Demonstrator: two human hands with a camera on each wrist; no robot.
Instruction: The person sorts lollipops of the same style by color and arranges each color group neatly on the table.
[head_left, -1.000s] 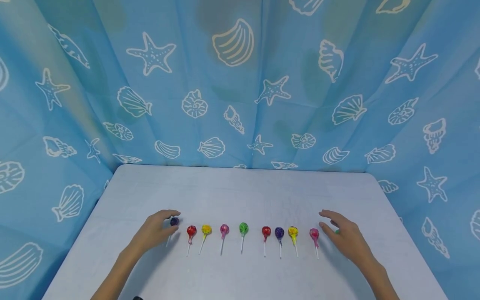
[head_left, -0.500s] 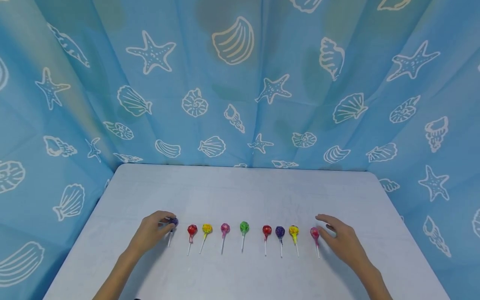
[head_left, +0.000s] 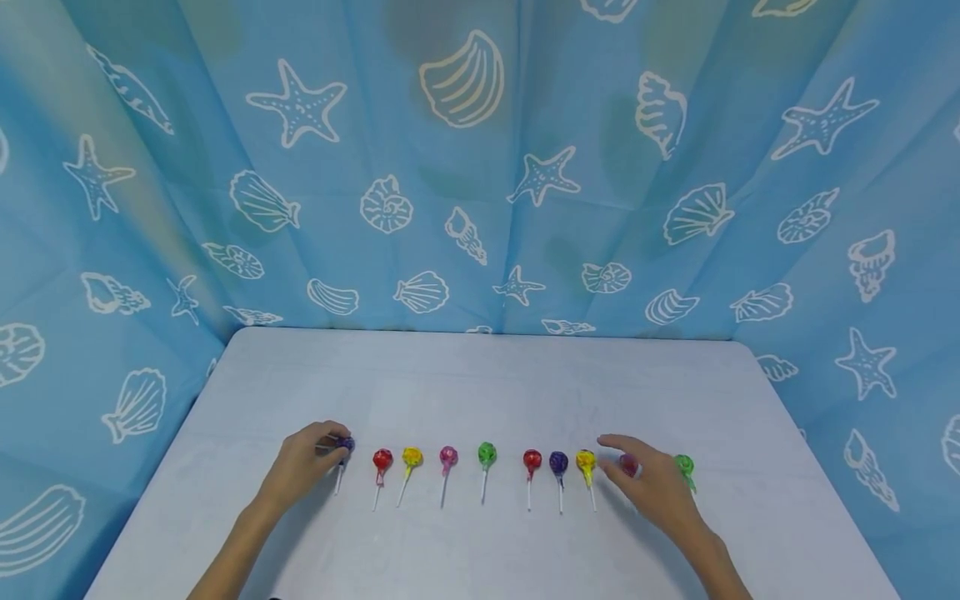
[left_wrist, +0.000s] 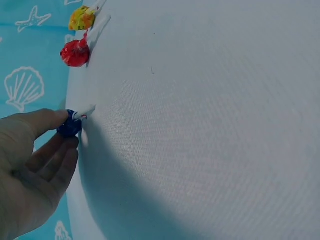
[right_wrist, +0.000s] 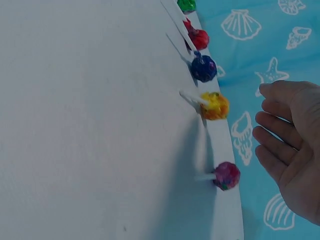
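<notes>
At the left end of a row of wrapped lollipops, my left hand [head_left: 298,467] pinches a dark purple lollipop [left_wrist: 70,127] by its candy head, between thumb and fingers. Its white stick points toward me. My right hand [head_left: 658,490] hovers, fingers loosely extended and holding nothing, over a pink lollipop [right_wrist: 227,176] that it partly hides in the head view. Just left of those fingertips lies a yellow lollipop [head_left: 586,461]. Behind the right hand a green lollipop [head_left: 684,465] shows, its stick hidden.
Between the hands lie red [head_left: 382,460], yellow [head_left: 412,457], pink [head_left: 448,456], green [head_left: 487,454], red [head_left: 532,461] and purple [head_left: 558,463] lollipops, sticks toward me. A white table [head_left: 480,383] bears them. Blue shell-patterned curtain [head_left: 465,233] hangs behind and at both sides.
My right hand has moved left from the green lollipop to above the pink one, uncovering the green head. My left fingers have closed on the purple lollipop and then stayed nearly still.
</notes>
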